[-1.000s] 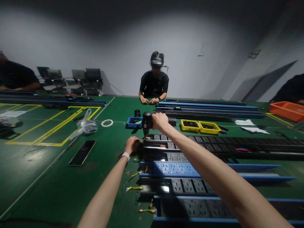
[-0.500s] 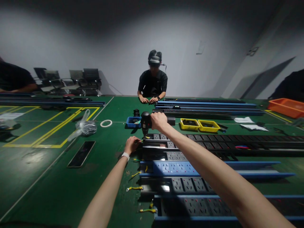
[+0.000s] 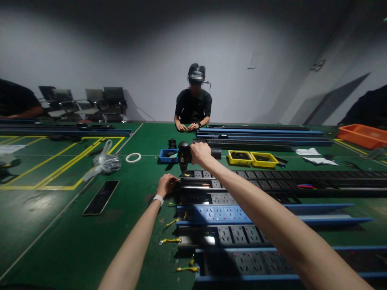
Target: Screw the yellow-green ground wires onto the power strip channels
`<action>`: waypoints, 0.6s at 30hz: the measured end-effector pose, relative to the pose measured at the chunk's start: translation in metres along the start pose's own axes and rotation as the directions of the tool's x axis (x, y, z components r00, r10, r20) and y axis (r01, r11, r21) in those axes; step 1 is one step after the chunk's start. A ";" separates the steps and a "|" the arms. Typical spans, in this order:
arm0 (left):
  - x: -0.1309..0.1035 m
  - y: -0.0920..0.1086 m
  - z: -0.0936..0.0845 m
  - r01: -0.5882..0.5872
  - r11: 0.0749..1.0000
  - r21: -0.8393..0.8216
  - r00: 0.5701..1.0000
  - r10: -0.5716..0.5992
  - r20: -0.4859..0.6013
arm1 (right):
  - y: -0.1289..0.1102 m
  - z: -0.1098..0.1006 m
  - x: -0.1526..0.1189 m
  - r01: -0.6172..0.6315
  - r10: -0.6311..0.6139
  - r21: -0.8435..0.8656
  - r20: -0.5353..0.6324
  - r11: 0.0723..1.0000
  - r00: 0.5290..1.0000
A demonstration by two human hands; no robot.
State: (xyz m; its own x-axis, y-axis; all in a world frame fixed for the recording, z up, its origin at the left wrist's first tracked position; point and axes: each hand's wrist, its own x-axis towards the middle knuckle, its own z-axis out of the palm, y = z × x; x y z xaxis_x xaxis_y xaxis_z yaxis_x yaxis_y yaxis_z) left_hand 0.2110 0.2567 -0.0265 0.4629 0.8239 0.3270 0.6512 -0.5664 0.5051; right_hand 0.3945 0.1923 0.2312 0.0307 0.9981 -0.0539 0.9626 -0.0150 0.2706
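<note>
My right hand [image 3: 201, 153] is wrapped around a black cordless drill [image 3: 184, 155], its nose pointing down at the left end of a long black power strip [image 3: 242, 175]. Beside that end, my left hand [image 3: 166, 184] pinches what looks like a short yellow-green wire [image 3: 179, 179], mostly covered by the fingers. Closer to me lie more socket strips, among them a blue-framed strip [image 3: 223, 213] and a black strip [image 3: 208, 238]. Short yellow-green wires with ring ends, such as the ground wire [image 3: 171, 241], stick out at their left ends. The drill's tip is too small to make out.
Past the drill stand a blue bin [image 3: 166, 156] and two yellow bins [image 3: 240, 157]. A phone [image 3: 101, 197], a white ring [image 3: 133, 157] and a plastic bag [image 3: 105, 163] lie to the left. Across the table sits a co-worker [image 3: 193, 104]. An orange crate [image 3: 361, 137] is far right.
The whole view has shifted slightly, so everything appears a little further left. Both hands and the drill stay in the same place at the strip's end.
</note>
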 end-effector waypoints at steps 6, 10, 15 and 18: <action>0.000 0.001 -0.001 0.010 1.000 -0.002 1.000 -0.010 0.007 | 0.003 0.005 0.000 -0.008 0.008 0.008 0.005 1.000 1.000; 0.001 -0.002 0.000 0.006 1.000 -0.002 1.000 -0.006 0.011 | 0.003 0.006 0.000 -0.010 0.010 0.014 0.001 1.000 1.000; 0.001 -0.004 0.003 -0.007 1.000 0.004 1.000 0.007 0.006 | 0.001 0.006 0.001 -0.012 0.012 0.017 -0.005 1.000 1.000; 0.001 -0.004 0.003 -0.012 1.000 0.006 1.000 0.012 0.007 | 0.000 0.006 0.000 -0.016 0.016 0.020 -0.016 1.000 1.000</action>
State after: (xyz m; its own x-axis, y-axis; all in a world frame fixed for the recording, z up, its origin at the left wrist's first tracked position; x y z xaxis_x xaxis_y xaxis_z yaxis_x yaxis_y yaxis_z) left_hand 0.2108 0.2602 -0.0308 0.4748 0.8169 0.3275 0.6495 -0.5763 0.4960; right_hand 0.3961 0.1917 0.2254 0.0418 0.9986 -0.0339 0.9673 -0.0319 0.2518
